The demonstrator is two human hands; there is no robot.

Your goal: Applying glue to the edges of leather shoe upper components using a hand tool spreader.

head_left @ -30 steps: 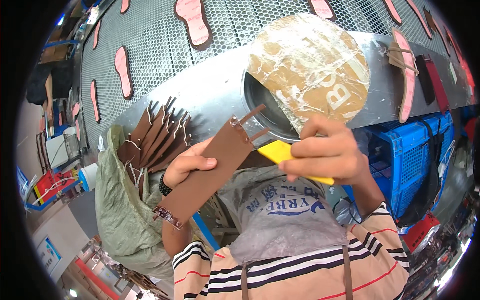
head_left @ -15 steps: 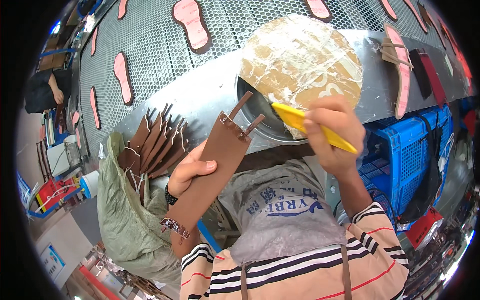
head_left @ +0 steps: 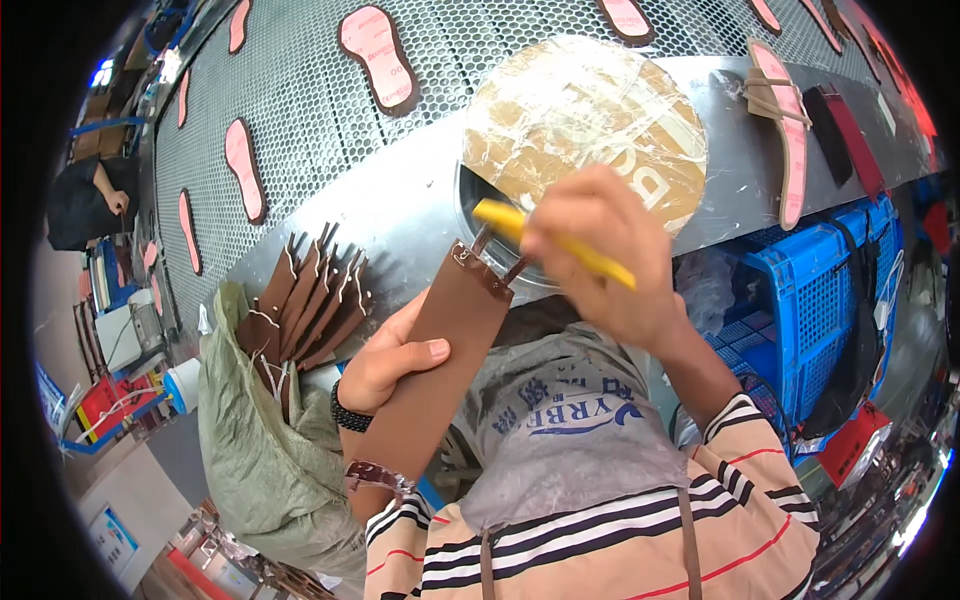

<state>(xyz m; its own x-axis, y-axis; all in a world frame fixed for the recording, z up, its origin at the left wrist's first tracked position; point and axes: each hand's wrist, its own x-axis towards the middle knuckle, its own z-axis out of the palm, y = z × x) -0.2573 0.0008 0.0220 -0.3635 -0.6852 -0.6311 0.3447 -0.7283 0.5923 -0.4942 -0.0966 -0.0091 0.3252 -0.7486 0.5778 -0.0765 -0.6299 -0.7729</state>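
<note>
My left hand (head_left: 385, 367) grips a flat brown leather strip (head_left: 455, 320) by its left edge, thumb on top. Two narrow tabs stick out of the strip's far end, and both ends have a shiny, wet-looking band. My right hand (head_left: 610, 260) is closed round a flat yellow tool (head_left: 500, 217). The tool's left tip is over the narrow tabs; whether it touches them I cannot tell. Just beyond is a round metal pot (head_left: 463, 212), largely covered by a round cardboard piece (head_left: 580, 110) smeared with whitish film.
Several brown leather pieces (head_left: 305, 310) fan out at the left, above a green sack (head_left: 250, 430). Pink insoles (head_left: 378, 60) lie on the mesh conveyor (head_left: 300, 110) at the back. Blue crates (head_left: 820, 300) stand at the right. Another person's hand (head_left: 117, 202) is at far left.
My right hand has moved left with the yellow tool, bringing its tip from beside the pot's cover to the strip's tabbed end. The strip has shifted slightly.
</note>
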